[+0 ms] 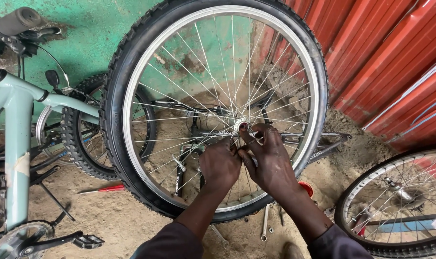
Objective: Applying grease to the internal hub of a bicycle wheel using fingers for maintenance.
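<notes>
A large bicycle wheel [131, 72] with a black knobby tyre and a silver rim stands upright in front of me. Its silver hub [240, 126] sits at the centre of the spokes. My right hand [270, 160] is at the hub, thumb pressed on the axle end, fingers curled around it. My left hand [220, 163] is closed just below and left of the hub, fingertips pinching among the spokes beside the right hand. What small part the left fingers hold is hidden.
A pale green bicycle frame [16, 134] with handlebar, pedal and chainring stands at left. A red-handled screwdriver [105, 189] and spanners [265, 223] lie on the sandy ground. Another wheel [395, 201] lies at lower right. Red corrugated sheeting [386, 52] stands at right.
</notes>
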